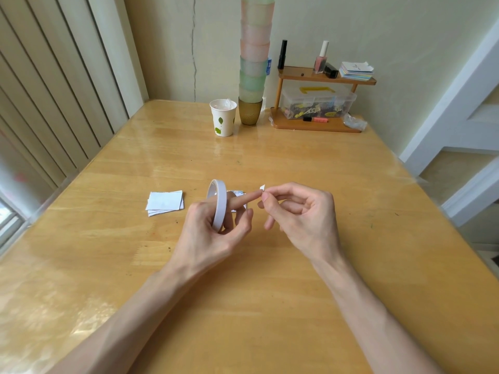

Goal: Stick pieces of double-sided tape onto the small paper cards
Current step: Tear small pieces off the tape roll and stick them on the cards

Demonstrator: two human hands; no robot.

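Observation:
A white roll of double-sided tape (218, 206) stands on edge around the index finger of my left hand (213, 238), whose other fingers curl round its lower rim. That index finger points right to my right hand (299, 217), which pinches a small white tape piece (262, 187) at the fingertip. A small stack of white paper cards (165, 202) lies on the wooden table (270, 157) to the left. Another card (239, 193) with a printed edge lies just behind the roll, mostly hidden by my left hand.
At the table's far edge stand a paper cup (223, 117), a tall stack of coloured cups (253, 58) and a wooden shelf (318, 122) with a clear box, bottles and note paper. A radiator is on the left, a white step on the right.

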